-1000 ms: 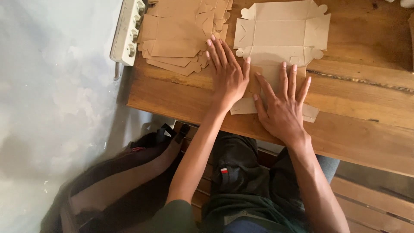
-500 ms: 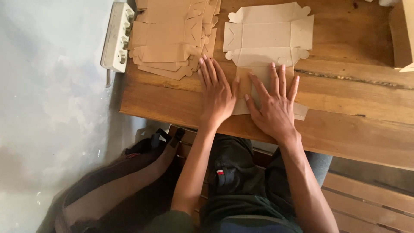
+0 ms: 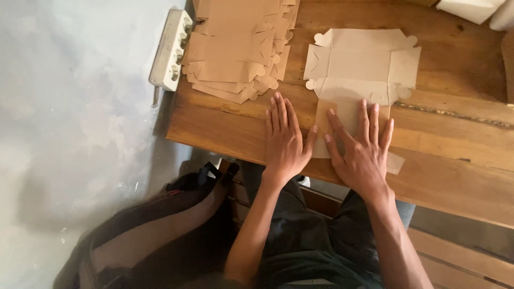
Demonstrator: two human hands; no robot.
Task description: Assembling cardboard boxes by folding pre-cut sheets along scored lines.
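Wooden plank table (image 3: 455, 160) seen from above, pale grey floor (image 3: 69, 107) to its left, person seated at the near edge with dark clothing over the lap. Flat die-cut cardboard box blank (image 3: 361, 67), light tan, lies unfolded on the table in front of the person, creases and rounded tabs visible; its near flap runs toward the table edge and under the hands. Right hand (image 3: 361, 155) is flat, palm down, fingers spread, pressing on the near flap of the blank, nothing clasped. Left hand (image 3: 286, 142) is also flat and open, fingers together and pointing away, resting mostly on bare wood just left of the flap, thumb reaching toward the flap edge; whether the thumb touches the cardboard is hard to tell. The two hands sit side by side, close but not overlapping. Stack of brown cardboard blanks (image 3: 238, 45), loosely fanned, lies at the far left part of the table, near the blank but apart from it. White power strip (image 3: 170, 48) hangs along the left table edge beside the stack. Dark bag with brown panels (image 3: 150, 230) sits on the floor below the table, left of the person's legs. White object (image 3: 471, 8) at the far right corner, cut off by the frame, kind unclear. Wooden bench slats (image 3: 460, 262) show lower right.
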